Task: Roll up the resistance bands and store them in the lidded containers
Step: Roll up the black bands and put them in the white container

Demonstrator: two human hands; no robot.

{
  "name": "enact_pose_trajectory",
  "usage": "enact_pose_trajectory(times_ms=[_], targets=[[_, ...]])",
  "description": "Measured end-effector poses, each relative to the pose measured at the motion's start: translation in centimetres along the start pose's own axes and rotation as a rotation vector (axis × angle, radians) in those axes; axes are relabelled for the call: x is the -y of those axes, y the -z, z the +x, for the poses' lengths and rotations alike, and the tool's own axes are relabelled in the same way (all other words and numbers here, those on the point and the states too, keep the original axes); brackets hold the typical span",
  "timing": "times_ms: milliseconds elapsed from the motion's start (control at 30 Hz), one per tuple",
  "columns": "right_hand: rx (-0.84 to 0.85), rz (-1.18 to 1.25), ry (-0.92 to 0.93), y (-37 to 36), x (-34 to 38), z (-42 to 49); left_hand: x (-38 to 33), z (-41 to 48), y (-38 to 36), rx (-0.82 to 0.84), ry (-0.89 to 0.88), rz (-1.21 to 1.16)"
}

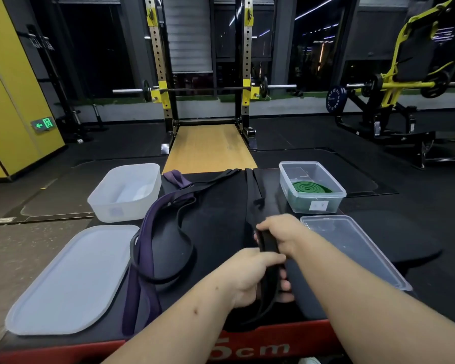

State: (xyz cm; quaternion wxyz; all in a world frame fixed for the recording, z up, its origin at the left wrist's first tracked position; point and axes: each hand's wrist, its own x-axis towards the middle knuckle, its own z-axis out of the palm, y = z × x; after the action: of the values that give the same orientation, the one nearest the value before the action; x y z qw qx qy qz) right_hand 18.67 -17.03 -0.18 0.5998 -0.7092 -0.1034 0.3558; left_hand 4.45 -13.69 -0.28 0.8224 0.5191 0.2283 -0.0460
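Lengthwise, the black band point(250, 185) runs straight away — left hand point(250, 274) and, just ahead, right hand point(284, 232) both grip its near end.

The gym is dim, its windows point(313, 48) black with night and streaked with reflected ceiling strips. Soft overhead light falls on the desk point(221, 219), and a vague shadow spreads off to its right. The frosted lid point(71, 279) glows pale. Wide-angle distortion bows the yellow wall point(11, 101) and the frame edges, and the nearest foreground looks slightly soft.
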Motion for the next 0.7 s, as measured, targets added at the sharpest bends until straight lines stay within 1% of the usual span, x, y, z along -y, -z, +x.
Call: enact_pose_trajectory(times_ms=[67, 100, 133, 200, 267, 333, 367, 433, 567, 633, 700], targets=[[-0.066, 0.038, 0.196, 0.1, 2.3, 1.0, 0.3, 0.0, 0.1, 0.003, -0.025, -0.001], [-0.059, 0.067, 0.268, 0.1, 3.5, 1.6, 0.2, 0.1, 0.3, -0.022, -0.048, -0.017], [-0.053, 0.085, 0.29, 0.0, 4.3, 2.4, -0.1, 0.2, 0.6, -0.057, -0.071, -0.034], [-0.049, 0.058, 0.235, 0.0, 4.3, 3.2, -0.6, 0.8, 1.2, -0.127, -0.088, -0.096], [0.035, -0.005, 0.086, 0.0, 2.8, 2.7, -0.7, 1.6, 1.7, -0.173, -0.057, -0.221], [0.098, -0.083, -0.054, -0.2, 0.8, 2.0, -0.9, 2.3, 2.1, -0.184, -0.04, -0.324], [0.117, -0.106, -0.067, -0.2, 0.0, 1.4, -1.0, 2.6, 2.3, -0.172, -0.038, -0.327], [0.167, -0.119, -0.041, -0.1, -0.8, 0.4, -1.1, 2.8, 2.3, -0.134, -0.024, -0.273], [0.277, -0.138, -0.103, 0.2, -1.6, -0.5, -0.7, 2.6, 2.2, -0.062, 0.051, -0.031], [0.289, -0.119, -0.074, 0.2, -1.5, -1.1, -0.8, 1.9, 2.2, -0.034, 0.041, 0.098], [0.227, -0.011, -0.009, 0.2, -1.5, -1.4, -1.1, 1.0, 2.6, -0.018, 0.015, 0.236]])
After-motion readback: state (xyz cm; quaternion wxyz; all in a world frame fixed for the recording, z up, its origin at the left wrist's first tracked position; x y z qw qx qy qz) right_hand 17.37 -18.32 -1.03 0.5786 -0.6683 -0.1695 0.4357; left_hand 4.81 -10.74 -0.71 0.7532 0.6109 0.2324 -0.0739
